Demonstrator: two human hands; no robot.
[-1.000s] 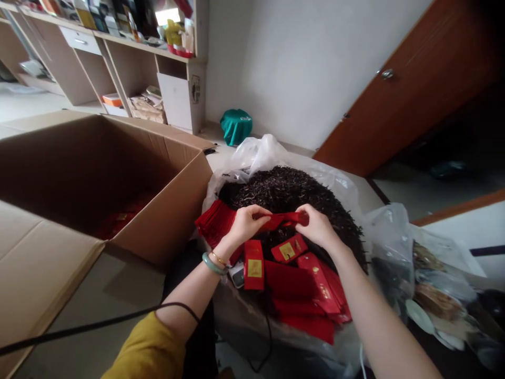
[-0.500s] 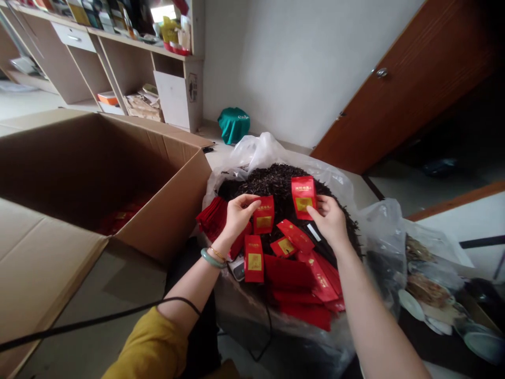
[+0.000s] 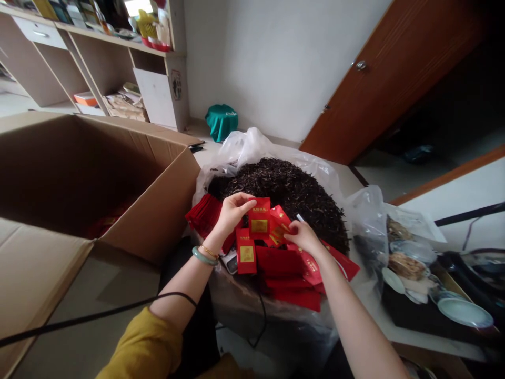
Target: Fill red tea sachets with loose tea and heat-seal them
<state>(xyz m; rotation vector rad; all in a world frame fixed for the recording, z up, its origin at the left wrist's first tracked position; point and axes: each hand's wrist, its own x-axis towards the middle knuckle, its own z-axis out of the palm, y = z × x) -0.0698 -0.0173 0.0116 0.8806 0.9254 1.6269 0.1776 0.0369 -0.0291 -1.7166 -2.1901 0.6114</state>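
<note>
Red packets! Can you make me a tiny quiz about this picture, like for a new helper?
1. True or false: the green bangle is on the right wrist.
2. What are the dark loose leaves lying in: a plastic bag or a cardboard box?
3. What colour are the packets by the hands?

Key:
1. False, it is on the left wrist.
2. A plastic bag.
3. Red.

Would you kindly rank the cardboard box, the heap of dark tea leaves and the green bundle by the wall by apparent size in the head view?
1. Cardboard box, though its nearness to the camera may exaggerate it
2. Heap of dark tea leaves
3. Green bundle, which is also the farthest away
</note>
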